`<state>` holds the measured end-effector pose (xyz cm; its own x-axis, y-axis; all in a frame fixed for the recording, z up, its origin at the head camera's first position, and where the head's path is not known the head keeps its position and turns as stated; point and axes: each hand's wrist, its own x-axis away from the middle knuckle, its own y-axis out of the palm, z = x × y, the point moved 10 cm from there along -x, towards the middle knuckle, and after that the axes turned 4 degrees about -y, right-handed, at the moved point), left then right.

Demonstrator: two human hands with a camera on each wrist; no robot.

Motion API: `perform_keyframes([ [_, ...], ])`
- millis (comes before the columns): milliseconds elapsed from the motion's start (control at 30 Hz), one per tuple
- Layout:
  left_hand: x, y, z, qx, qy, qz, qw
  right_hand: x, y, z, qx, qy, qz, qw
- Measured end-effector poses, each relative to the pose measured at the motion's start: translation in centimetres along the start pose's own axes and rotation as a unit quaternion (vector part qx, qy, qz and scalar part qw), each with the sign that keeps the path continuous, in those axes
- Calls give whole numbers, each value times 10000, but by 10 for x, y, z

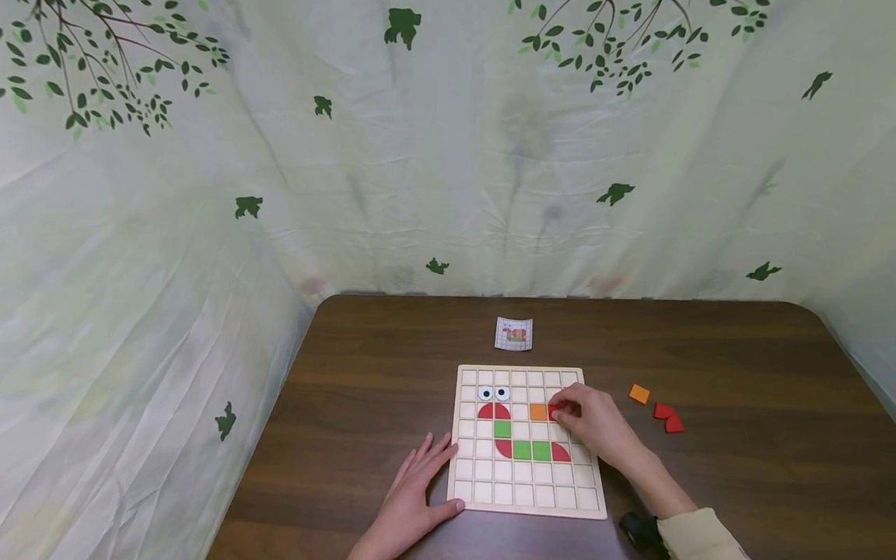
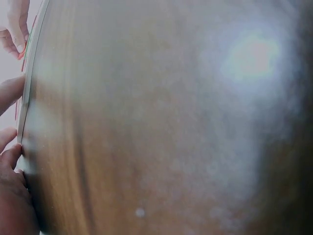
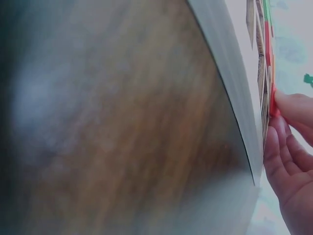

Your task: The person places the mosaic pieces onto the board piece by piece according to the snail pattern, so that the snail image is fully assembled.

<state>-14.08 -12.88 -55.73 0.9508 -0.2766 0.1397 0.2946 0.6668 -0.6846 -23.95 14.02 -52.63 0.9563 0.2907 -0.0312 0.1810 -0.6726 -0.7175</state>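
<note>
A pale gridded wooden board lies on the table. My right hand pinches a red tile at the board, just right of an orange square; fingers partly cover the tile. The right wrist view shows the same red tile between thumb and fingers. With fingers extended, my left hand touches the board's left edge, its thumb at the lower left corner. On the board are two eye tiles, red quarter-round tiles and green squares.
To the right of the board lie a loose orange square and two red tiles. A small picture card sits beyond the board on the brown table. A leaf-patterned curtain hangs behind.
</note>
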Motion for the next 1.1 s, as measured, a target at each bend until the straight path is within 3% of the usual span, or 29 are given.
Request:
perform_keyframes([
  [567,0,-1,1,-104,25,43,9999,2,2,-5,446,-118,-331,9984],
  [900,1,0,1,-88,20,26,10000,5,-7,6,-83,-20,-190,9998],
  [1100,1,-1,1,-109,45,78,9999,9,-24,17,-46,42,-45,10000],
])
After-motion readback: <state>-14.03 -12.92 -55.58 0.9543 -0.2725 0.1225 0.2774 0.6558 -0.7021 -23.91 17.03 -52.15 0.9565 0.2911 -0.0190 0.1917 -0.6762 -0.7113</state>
